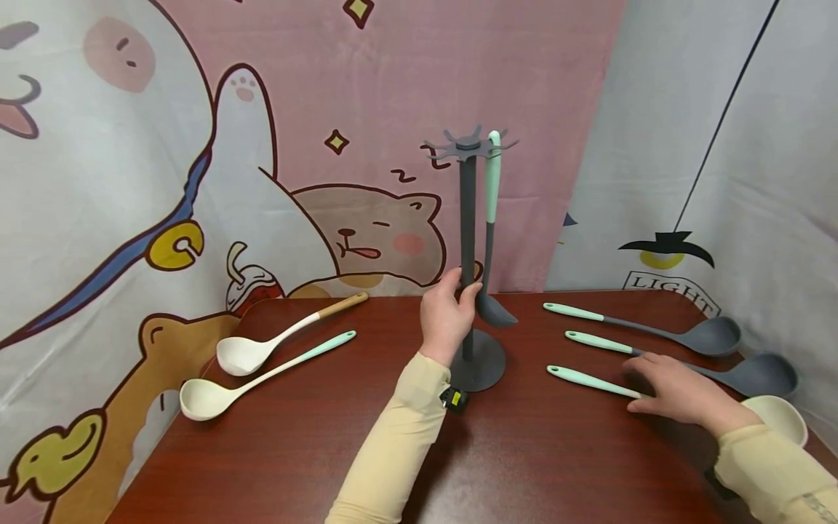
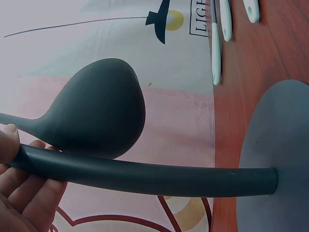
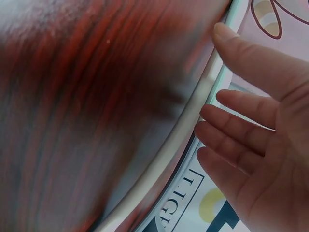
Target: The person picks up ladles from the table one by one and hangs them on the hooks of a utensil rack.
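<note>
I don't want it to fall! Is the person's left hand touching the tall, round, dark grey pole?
Touching. The left wrist view shows the left hand's thumb and fingers curled against the dark grey pole, with no gap.

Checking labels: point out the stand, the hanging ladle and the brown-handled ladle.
Stand (image 1: 468, 233): head view, on its pole.
Hanging ladle (image 1: 492, 204): head view, on its green handle.
Brown-handled ladle (image 1: 297, 328): head view, on its white shaft.
</note>
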`<state>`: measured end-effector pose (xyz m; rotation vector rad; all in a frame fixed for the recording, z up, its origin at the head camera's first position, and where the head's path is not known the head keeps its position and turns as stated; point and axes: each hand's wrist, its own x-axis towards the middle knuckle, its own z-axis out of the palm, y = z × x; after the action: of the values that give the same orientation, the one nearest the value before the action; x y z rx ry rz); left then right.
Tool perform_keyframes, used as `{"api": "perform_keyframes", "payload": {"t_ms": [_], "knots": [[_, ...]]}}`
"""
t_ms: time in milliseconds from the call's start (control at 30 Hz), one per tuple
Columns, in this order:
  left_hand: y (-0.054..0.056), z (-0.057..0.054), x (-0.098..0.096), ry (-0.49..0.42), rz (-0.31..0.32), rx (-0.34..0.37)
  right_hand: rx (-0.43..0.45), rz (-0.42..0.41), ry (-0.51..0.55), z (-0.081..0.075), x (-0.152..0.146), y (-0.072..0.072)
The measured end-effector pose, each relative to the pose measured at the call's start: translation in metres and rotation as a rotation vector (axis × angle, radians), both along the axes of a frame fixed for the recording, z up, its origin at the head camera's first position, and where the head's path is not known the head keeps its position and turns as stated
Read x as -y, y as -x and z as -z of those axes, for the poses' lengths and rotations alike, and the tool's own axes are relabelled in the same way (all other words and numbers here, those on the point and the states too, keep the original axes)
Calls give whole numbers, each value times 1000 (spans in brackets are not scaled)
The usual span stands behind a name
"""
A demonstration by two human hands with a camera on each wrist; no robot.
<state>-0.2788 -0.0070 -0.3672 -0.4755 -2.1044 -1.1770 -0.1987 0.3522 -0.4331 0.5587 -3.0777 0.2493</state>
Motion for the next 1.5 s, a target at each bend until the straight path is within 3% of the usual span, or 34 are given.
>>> {"api": "perform_keyframes", "payload": {"t_ms": [667, 1500], "knots": [[2, 1, -1, 4, -5, 4, 21, 27, -16, 6, 0, 4], [1, 1, 0, 3, -19, -24, 37, -31, 3, 9, 3, 1]]}}
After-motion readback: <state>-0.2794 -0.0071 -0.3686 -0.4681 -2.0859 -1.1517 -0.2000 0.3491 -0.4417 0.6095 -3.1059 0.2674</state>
